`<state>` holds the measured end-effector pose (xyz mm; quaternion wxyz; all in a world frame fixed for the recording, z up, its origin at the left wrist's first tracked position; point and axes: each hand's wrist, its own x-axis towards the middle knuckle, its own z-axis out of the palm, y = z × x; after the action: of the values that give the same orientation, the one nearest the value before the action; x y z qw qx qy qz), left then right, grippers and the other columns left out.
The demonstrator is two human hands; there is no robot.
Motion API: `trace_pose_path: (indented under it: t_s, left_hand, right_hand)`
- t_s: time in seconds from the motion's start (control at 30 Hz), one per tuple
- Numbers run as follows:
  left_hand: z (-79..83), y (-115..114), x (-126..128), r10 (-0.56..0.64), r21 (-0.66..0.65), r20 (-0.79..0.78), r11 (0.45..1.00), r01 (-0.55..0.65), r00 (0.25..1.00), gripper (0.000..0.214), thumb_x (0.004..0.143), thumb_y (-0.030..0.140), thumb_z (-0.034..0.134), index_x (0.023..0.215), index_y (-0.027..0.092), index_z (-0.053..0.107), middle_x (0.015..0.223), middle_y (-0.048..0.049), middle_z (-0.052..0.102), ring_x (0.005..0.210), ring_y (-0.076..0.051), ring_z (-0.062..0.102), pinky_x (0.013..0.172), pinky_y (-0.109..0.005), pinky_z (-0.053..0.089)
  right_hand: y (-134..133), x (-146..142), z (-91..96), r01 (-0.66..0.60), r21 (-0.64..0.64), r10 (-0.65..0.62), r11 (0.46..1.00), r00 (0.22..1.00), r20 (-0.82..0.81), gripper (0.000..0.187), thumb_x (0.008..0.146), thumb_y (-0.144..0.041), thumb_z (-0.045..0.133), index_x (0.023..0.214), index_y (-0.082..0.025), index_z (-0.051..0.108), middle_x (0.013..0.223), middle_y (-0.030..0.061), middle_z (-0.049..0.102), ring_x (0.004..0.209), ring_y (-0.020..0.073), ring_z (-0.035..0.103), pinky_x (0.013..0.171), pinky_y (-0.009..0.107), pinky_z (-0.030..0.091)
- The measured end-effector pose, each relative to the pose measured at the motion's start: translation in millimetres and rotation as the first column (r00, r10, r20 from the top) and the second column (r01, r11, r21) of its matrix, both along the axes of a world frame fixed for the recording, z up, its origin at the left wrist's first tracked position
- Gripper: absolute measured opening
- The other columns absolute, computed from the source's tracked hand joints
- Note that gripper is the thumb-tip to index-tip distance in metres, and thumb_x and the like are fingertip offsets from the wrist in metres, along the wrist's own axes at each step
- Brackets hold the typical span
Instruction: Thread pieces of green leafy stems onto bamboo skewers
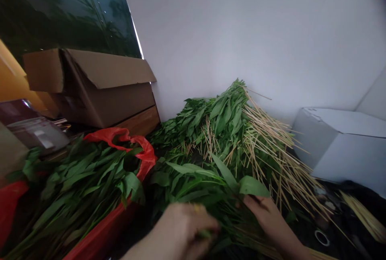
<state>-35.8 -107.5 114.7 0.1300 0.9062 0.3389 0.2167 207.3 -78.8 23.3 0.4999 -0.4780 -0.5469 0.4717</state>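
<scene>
My left hand [193,225] is at the bottom centre, blurred, its fingers curled around a small piece of green plant [205,234]. Just right of it, my right hand [265,209] grips a leafy stem, whose broad green leaves [229,177] stand up beyond the fingers. Below and behind both hands lie more loose leafy stems [183,187]. A large pile of bundled leafy greens [226,111] rests against the wall, with thin pale sticks [280,151] fanning out to the right.
On the left, a red plastic bag [146,155] holds more long-leaved stems [87,179]. An open cardboard box [114,99] stands behind it, near a whitish container [39,133]. At right are a white box [340,143], a white ring [322,238] and a bundle of sticks [366,217].
</scene>
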Motion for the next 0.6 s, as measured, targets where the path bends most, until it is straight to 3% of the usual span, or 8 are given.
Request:
trace_pose_path:
  t_s: [0.13,0.27,0.4,0.5,0.6]
  left_hand:
    - [8.2,37.7,1.0,0.124,0.201,0.108,0.969,-0.143,0.986,0.020,0.095,0.020,0.050,0.103,0.023,0.068,0.081,-0.0021,0.061,0.071,-0.013,0.059,0.062,-0.022,0.044]
    - [-0.3,52.8,9.3,0.057,0.301,-0.088,0.953,-0.028,0.995,0.018,0.094,0.019,0.051,0.100,0.022,0.067,0.086,-0.0023,0.060,0.069,-0.013,0.058,0.059,-0.022,0.043]
    - [-5.1,56.2,14.8,0.014,0.397,-0.278,0.912,0.102,0.960,0.021,0.096,0.017,0.043,0.092,0.017,0.064,0.081,-0.0024,0.058,0.061,-0.014,0.053,0.052,-0.025,0.038]
    - [-4.3,60.8,13.4,-0.016,0.464,-0.332,0.868,0.178,0.943,0.025,0.097,0.014,0.039,0.086,0.015,0.061,0.079,-0.0033,0.058,0.061,-0.015,0.052,0.053,-0.027,0.037]
    - [-5.6,66.7,7.9,-0.001,0.489,-0.332,0.855,0.173,0.943,0.024,0.097,0.013,0.039,0.089,0.014,0.061,0.077,-0.0034,0.058,0.062,-0.016,0.052,0.053,-0.027,0.038]
  right_hand:
    - [-2.4,0.8,9.3,-0.111,0.069,0.105,0.991,0.990,0.096,0.038,0.083,-0.056,0.059,0.070,-0.021,0.064,0.072,0.0032,0.065,0.072,0.0206,0.060,0.070,0.030,0.045]
    - [-5.7,-2.9,24.8,-0.177,0.076,0.162,0.981,0.972,0.173,0.042,0.087,-0.054,0.052,0.064,-0.019,0.057,0.067,0.0002,0.057,0.064,0.0156,0.052,0.062,0.026,0.040]
    - [-7.4,-5.5,24.1,-0.200,0.056,0.190,0.978,0.970,0.152,0.044,0.087,-0.056,0.053,0.061,-0.019,0.053,0.064,-0.0014,0.051,0.060,0.0129,0.047,0.057,0.024,0.036]
    - [-6.6,-5.4,16.4,-0.166,0.010,0.164,0.986,0.979,0.124,0.043,0.083,-0.059,0.056,0.066,-0.019,0.055,0.060,-0.0013,0.053,0.055,0.0130,0.046,0.054,0.025,0.035]
    - [-4.5,-4.5,13.2,-0.143,-0.038,0.146,0.989,0.984,0.101,0.041,0.081,-0.060,0.058,0.074,-0.019,0.057,0.053,-0.0032,0.052,0.051,0.0134,0.045,0.051,0.025,0.036]
